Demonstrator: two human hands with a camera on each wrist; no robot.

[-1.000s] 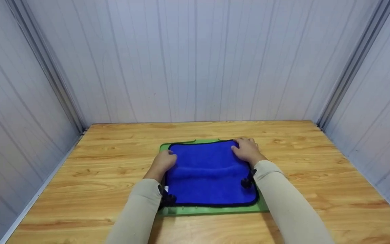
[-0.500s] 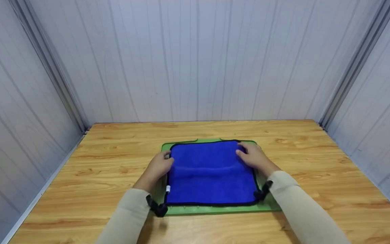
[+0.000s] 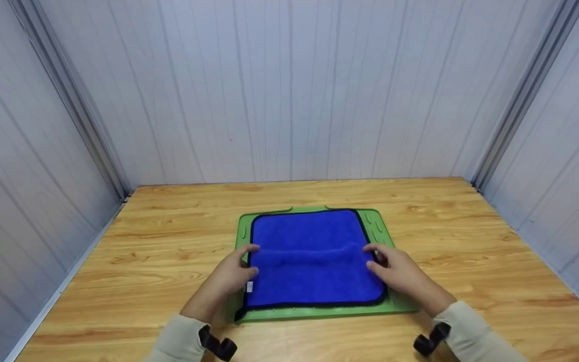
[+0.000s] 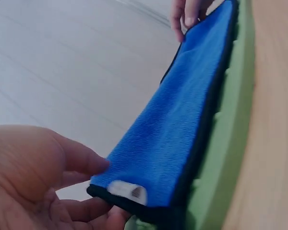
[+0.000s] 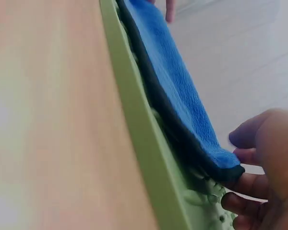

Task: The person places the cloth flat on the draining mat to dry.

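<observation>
A blue cloth (image 3: 309, 281) with black edging lies spread on a green board (image 3: 309, 312), with a raised ridge across its middle. My left hand (image 3: 231, 269) is at the cloth's left edge, just above a small white tag (image 3: 249, 287). In the left wrist view its thumb reaches over the cloth while the other fingers sit at or under the black border. My right hand (image 3: 395, 269) is at the right edge. In the right wrist view its thumb stands apart from the cloth, and fingertips touch the border from below.
The board rests on a wood-grain table (image 3: 159, 271). Pale panel walls (image 3: 289, 90) rise behind it and at both sides. Small raised bumps show on the board's right side. A black device (image 3: 219, 344) is strapped to each wrist.
Both hands have let go of the cloth's far part and drawn back toward me along its side edges. The cloth's far right corner is now uncovered, and it lies nearly where it was.
</observation>
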